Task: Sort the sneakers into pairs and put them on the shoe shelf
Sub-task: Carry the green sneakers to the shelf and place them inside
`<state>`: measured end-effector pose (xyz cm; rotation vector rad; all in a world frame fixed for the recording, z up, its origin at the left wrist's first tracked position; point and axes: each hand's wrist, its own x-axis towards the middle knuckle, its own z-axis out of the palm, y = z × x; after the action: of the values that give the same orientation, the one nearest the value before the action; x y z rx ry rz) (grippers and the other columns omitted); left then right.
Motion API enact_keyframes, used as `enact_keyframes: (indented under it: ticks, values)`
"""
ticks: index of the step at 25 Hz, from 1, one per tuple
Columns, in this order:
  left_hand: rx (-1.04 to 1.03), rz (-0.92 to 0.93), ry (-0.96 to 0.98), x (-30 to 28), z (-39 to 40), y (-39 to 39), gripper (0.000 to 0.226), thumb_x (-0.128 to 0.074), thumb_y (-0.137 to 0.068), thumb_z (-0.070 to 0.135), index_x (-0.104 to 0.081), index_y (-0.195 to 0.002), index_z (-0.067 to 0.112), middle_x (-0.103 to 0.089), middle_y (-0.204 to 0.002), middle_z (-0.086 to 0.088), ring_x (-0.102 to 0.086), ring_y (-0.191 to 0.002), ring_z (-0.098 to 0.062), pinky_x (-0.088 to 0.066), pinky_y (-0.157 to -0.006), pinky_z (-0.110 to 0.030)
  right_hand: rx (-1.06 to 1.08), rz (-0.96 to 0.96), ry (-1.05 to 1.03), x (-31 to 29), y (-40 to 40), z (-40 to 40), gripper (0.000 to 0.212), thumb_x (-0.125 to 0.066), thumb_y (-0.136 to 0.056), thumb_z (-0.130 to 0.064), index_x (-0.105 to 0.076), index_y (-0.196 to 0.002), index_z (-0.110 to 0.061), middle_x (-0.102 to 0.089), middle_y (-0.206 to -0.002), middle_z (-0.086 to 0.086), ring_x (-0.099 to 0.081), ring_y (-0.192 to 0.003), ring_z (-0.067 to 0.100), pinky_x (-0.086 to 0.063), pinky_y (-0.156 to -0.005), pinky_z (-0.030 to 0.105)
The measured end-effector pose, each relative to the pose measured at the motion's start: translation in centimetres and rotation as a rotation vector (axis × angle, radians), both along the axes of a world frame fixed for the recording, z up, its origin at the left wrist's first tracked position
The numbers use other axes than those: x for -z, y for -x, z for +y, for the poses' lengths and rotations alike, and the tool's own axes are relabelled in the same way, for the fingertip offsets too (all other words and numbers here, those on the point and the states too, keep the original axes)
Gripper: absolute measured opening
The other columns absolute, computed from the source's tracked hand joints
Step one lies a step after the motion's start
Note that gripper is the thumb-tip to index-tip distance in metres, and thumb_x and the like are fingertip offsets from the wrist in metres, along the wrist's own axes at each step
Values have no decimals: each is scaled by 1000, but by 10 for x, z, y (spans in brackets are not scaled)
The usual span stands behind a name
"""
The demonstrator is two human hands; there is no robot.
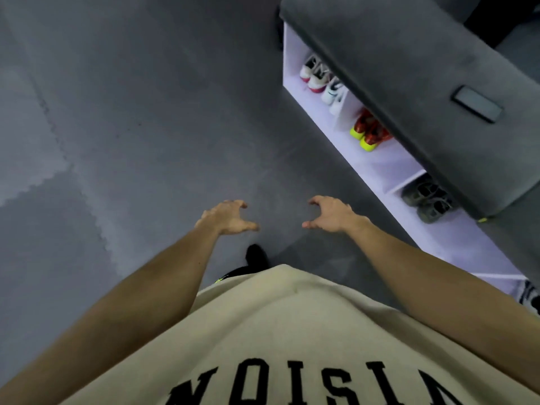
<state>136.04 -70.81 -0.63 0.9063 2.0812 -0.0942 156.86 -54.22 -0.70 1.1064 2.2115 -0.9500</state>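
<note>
Beige shirt (292,331) nearest, both bare arms stretched out over grey floor (131,112).
Left hand (226,216) and right hand (331,214) held apart above the floor, fingers loosely curled, gripping nothing. Sneakers already paired inside white shoe shelf (377,163) along the floor's right edge: pink-and-white pair (313,76) farthest, white pair (333,96) beside it, red-and-yellow pair (369,133) past a divider, dark pair (428,198) closest. Small dark device (477,104) resting on the grey cushioned top (409,68).
</note>
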Motion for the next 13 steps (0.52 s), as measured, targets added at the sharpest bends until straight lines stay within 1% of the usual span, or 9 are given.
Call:
enact_keyframes:
  ticks: [3, 6, 9, 13]
  values:
    - [-59, -1, 15, -4, 3, 80, 103, -64, -55, 81, -39, -143, 34, -35, -152, -2, -38, -136, -27, -32, -111, -48, 2, 33, 25, -3, 82, 9, 77, -76, -75, -48, -41, -140, -25, -46, -146, 1, -43, -134, 24, -28, -112, 49]
    - [-98, 4, 28, -1, 16, 144, 97, -66, -62, 77, -37, -144, 33, -35, -151, -1, -40, -135, -28, -34, -111, -46, -1, 46, 31, -7, 149, 26, 77, -76, -73, -50, -43, -139, -27, -46, -146, 1, -43, -135, 24, -29, -112, 47]
    - [-110, -7, 25, 6, 42, 188, 92, -67, -69, 73, -35, -145, 31, -33, -153, -2, -38, -136, -29, -34, -111, -46, -9, 50, 29, -7, 201, 53, 77, -77, -74, -49, -43, -139, -26, -46, -146, 1, -43, -135, 24, -28, -112, 46]
    - [-124, -15, 2, 15, 97, 256, 91, -67, -70, 72, -35, -145, 31, -37, -149, -3, -42, -132, -29, -36, -109, -49, -34, 55, 48, 3, 278, 110, 75, -75, -76, -47, -42, -140, -26, -45, -147, 2, -42, -135, 24, -28, -112, 46]
